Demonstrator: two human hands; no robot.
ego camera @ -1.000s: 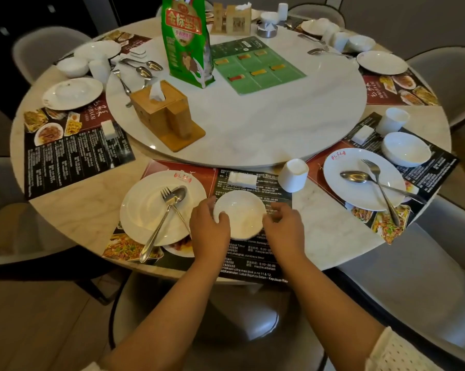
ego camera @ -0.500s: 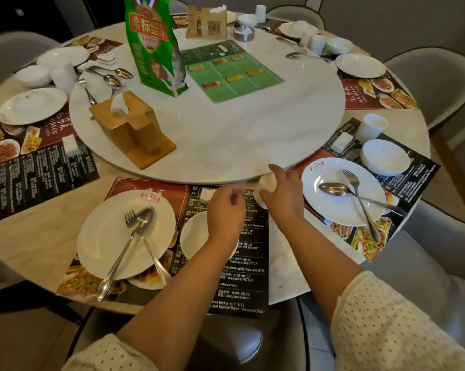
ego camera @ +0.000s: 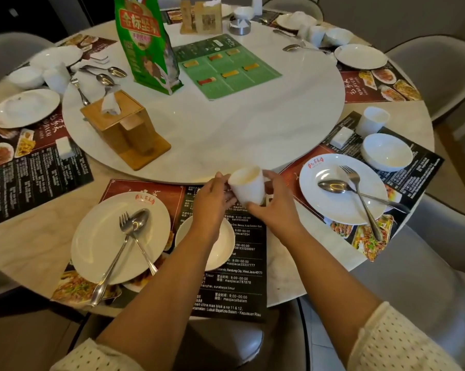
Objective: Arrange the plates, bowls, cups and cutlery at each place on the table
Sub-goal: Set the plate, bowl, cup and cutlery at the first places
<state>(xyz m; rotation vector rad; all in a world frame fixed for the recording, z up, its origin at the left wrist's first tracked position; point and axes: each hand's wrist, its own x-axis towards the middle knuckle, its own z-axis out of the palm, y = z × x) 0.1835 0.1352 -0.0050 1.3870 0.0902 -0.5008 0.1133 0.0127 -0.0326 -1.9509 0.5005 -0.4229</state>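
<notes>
A white cup (ego camera: 247,186) is held tilted above the near placemat (ego camera: 234,287), mouth up and toward the far side. My right hand (ego camera: 275,203) wraps its right side and my left hand (ego camera: 212,202) touches its left side. Under my left forearm sits a small white bowl (ego camera: 223,250), partly hidden. Left of it lies a white plate (ego camera: 97,245) with a fork (ego camera: 113,261) and a spoon (ego camera: 141,231) crossed on it.
The marble turntable (ego camera: 226,129) carries a wooden tissue box (ego camera: 124,129), a green bag (ego camera: 145,44) and a green card. The right place has a plate (ego camera: 333,207) with cutlery, a bowl (ego camera: 386,152) and a cup (ego camera: 372,121). Further settings and grey chairs ring the table.
My hands left the bowl. The right hand took the upside-down cup, lifted it and turned it mouth up; the left hand joined it on the cup.
</notes>
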